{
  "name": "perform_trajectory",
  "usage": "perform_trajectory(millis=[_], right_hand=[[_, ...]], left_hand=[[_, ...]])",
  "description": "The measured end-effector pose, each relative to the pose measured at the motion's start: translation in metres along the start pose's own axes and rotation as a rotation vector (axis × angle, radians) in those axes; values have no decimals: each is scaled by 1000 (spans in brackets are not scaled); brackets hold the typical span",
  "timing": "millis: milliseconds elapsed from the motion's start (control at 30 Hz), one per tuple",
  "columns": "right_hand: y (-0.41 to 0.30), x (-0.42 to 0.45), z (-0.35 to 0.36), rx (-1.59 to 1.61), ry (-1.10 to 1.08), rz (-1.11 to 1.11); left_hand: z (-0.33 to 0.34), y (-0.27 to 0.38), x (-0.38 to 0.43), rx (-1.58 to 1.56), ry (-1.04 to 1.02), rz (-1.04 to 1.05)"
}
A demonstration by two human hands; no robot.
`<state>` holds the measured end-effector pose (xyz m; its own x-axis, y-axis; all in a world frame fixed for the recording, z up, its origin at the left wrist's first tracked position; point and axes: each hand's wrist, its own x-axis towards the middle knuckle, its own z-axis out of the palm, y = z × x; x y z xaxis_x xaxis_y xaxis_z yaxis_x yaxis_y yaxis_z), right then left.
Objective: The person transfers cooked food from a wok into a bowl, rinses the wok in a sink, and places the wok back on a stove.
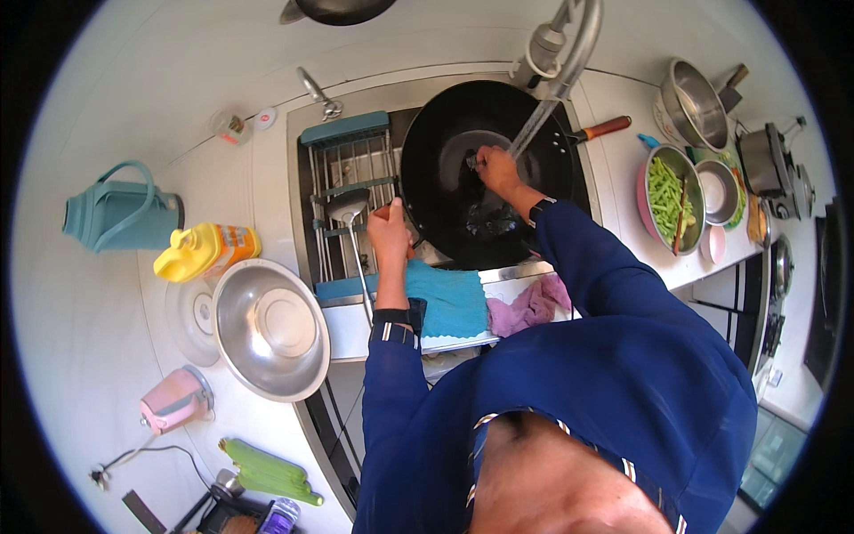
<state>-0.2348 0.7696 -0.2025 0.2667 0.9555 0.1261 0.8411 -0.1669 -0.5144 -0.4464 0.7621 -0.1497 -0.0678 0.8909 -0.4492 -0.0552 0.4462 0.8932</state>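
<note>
A large black wok (434, 167) stands in the sink, its wooden handle pointing right, and water runs into it from the faucet (579, 50). Inside the wok, my right hand (497, 168) grips a dark scrubber (472, 160) close to the stream. My left hand (389, 230) is closed on a reddish-brown handle at the wok's left edge, mostly hidden by the fingers. Beside that hand a metal spatula (350, 212) lies across the dish rack (333, 257). A teal cloth (447, 300) and a pink cloth (527, 307) lie on the front ledge.
To the left are a steel basin (233, 327), a yellow jug (193, 253) and a teal thermos (127, 210). On the right counter stand a bowl of cut green beans (694, 193) with chopsticks, a small steel bowl (730, 193) and a larger steel bowl (697, 100).
</note>
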Motion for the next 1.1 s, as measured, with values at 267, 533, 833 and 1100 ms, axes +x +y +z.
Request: perform_trajectory(millis=[267, 533, 833, 1100], right_hand=[[-16, -35, -23, -265, -900, -421], [52, -3, -51, -443, -433, 66], [25, -4, -37, 690, -411, 632], [12, 17, -61, 1561, -267, 870]], left_hand=[[-5, 10, -5, -84, -106, -134], [-8, -14, -7, 14, -111, -137], [-43, -15, -24, 676, -31, 350], [-89, -19, -110, 1387, 175, 228]])
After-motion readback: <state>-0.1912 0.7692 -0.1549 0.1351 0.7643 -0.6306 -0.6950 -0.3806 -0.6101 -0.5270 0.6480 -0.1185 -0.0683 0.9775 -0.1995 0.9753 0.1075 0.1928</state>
